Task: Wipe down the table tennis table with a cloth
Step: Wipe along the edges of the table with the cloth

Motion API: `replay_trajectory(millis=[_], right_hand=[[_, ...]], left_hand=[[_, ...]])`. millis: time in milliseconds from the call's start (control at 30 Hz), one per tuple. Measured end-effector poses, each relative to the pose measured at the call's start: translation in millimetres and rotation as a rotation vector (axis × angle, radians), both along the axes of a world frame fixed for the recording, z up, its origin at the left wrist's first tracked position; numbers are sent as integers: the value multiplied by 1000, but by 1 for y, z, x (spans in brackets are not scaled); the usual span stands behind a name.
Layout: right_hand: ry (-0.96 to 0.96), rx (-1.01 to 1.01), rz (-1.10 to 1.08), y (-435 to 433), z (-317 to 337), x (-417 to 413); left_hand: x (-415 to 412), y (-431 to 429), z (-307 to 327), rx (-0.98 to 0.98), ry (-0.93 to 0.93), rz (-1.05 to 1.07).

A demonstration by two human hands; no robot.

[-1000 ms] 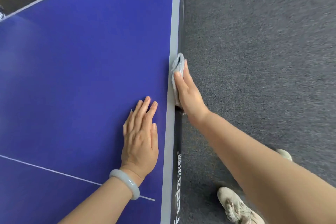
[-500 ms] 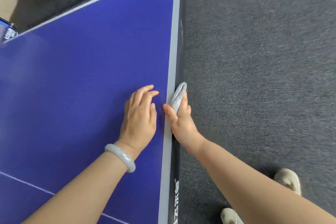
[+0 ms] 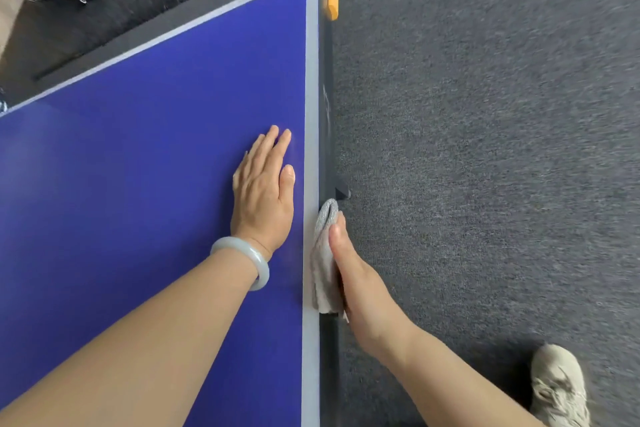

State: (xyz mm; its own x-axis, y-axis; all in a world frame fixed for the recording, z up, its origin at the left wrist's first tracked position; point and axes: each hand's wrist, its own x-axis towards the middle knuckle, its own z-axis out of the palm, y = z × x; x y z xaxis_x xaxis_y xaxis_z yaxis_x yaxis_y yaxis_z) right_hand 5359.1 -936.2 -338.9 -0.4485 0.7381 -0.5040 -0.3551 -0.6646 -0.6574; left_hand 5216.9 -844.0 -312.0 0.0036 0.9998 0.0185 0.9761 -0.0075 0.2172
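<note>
**Grey carpet, blue table, cloth at the edge**

Grey carpet [image 3: 485, 149] surrounds the blue table tennis table [image 3: 138, 184], with its orange corner cap [image 3: 332, 2] at the far end. The left hand [image 3: 263, 194] lies flat on top, fingers straight. The right hand [image 3: 353, 274] clamps the grey cloth [image 3: 323, 253] over the side rim, thumb on top. 1 pale shoe [image 3: 557, 388] stands nearby.
</note>
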Motion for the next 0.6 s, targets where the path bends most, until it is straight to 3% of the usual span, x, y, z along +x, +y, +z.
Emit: replay_trajectory(millis=[67,200,333,433,600], right_hand=[[-40,19,-84,39,0,-4],[-272,266,-197,105,5,-18],[-360,395,-248,58,-2,-31],[-335,380,-250,52,-9,-32],[-346,350,-269,185,-1,-28]], left_hand=[[1,1,1,-4,-6,3],[1,1,0,-7,-2,3],[1,1,0,-20,-21,31],[3,0,1,-30,-9,31],[1,-2,0,-33,41,11]])
